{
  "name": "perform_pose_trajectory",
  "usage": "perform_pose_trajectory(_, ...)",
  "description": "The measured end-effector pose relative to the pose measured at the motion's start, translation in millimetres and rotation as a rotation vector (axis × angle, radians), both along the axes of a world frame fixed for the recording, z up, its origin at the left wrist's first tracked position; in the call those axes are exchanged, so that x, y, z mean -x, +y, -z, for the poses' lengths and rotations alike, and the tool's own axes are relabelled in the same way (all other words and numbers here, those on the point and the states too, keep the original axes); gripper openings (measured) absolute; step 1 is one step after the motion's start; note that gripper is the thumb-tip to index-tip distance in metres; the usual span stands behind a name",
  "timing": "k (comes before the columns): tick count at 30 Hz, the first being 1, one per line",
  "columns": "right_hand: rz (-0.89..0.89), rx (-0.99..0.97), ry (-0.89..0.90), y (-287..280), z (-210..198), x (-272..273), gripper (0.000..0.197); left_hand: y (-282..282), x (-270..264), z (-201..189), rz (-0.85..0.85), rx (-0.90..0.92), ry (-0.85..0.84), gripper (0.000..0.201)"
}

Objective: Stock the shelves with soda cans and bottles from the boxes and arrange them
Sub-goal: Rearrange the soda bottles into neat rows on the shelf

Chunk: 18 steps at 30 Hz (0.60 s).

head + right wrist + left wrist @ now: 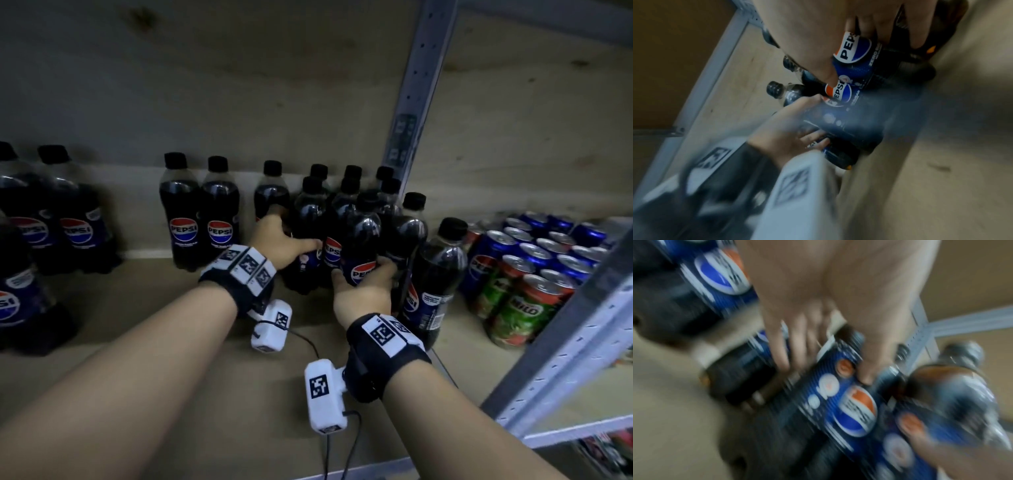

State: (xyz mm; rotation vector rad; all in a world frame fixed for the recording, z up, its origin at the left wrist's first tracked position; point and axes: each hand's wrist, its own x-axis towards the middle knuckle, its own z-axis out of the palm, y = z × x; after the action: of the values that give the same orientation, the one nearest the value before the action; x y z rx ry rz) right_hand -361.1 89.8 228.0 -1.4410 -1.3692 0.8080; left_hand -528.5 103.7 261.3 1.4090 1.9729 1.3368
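Note:
Several black-capped Pepsi bottles stand in a tight cluster on the wooden shelf (164, 329). My left hand (291, 236) grips a bottle (310, 212) on the cluster's left side, thumb across its front and fingers behind it. The left wrist view, blurred, shows that hand (824, 369) wrapped round the labelled bottle (840, 404). My right hand (363, 274) grips the front bottle (364, 233) low on its label. In the right wrist view, thumb and fingers of the right hand (875, 61) enclose this bottle (857, 52). Both bottles stand upright.
More Pepsi bottles stand at the left (202, 219) and far left (51, 212); one stands alone to the right (438, 274). Blue Pepsi cans (534, 246) and green Milo cans (520, 308) fill the right bay. Grey metal uprights rise behind (411, 102) and in front (565, 342).

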Motion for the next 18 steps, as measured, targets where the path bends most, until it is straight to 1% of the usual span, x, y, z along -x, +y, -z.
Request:
perform_pose_trajectory(2, -0.007, 0.000, -0.087, 5.2, -2.5, -0.3, 0.075, -0.5, 11.8, 1.1, 0.134, 0.029, -0.057, 0.056)
perform_pose_trajectory(4, -0.030, 0.020, -0.177, 6.6, -3.6, -0.6, 0.074, -4.0, 12.1, 6.3, 0.186, 0.029, -0.026, 0.062)
perform_pose_trajectory(5, -0.033, 0.019, -0.194, 7.0, -2.9, -0.4, 0.071, -5.1, 8.9, 10.2, 0.170, 0.015, -0.007, 0.067)
perform_pose_trajectory(7, -0.028, -0.024, -0.158, 7.6, 1.1, -0.7, 0.062, -6.7, 0.1, 19.3, 0.087, -0.039, -0.006, 0.078)
perform_pose_trajectory(8, -0.033, -0.043, -0.128, 6.5, 1.9, -0.8, 0.059, -7.6, -5.3, 23.2, 0.042, -0.072, -0.015, 0.078)
perform_pose_trajectory(10, -0.067, -0.034, -0.097, 2.7, 2.4, -0.3, 0.057, -9.2, -14.7, 28.9, -0.030, -0.139, -0.052, 0.071)
perform_pose_trajectory(11, -0.085, -0.032, -0.096, -0.3, 1.7, -0.1, 0.057, -11.3, -18.1, 29.5, -0.043, -0.164, -0.102, 0.067)
perform_pose_trajectory(13, -0.126, -0.047, -0.103, -4.9, -1.9, 1.4, 0.059, -18.8, -18.7, 27.7, -0.010, -0.195, -0.187, 0.062)
perform_pose_trajectory(16, -0.191, -0.044, -0.069, -14.5, -10.9, 9.1, 0.057, -38.2, -4.7, 24.9, 0.080, -0.170, -0.217, 0.053)
perform_pose_trajectory(18, -0.238, -0.071, -0.052, -22.9, -18.0, 18.1, 0.056, -56.9, 10.2, 21.2, 0.106, -0.165, -0.237, 0.051)
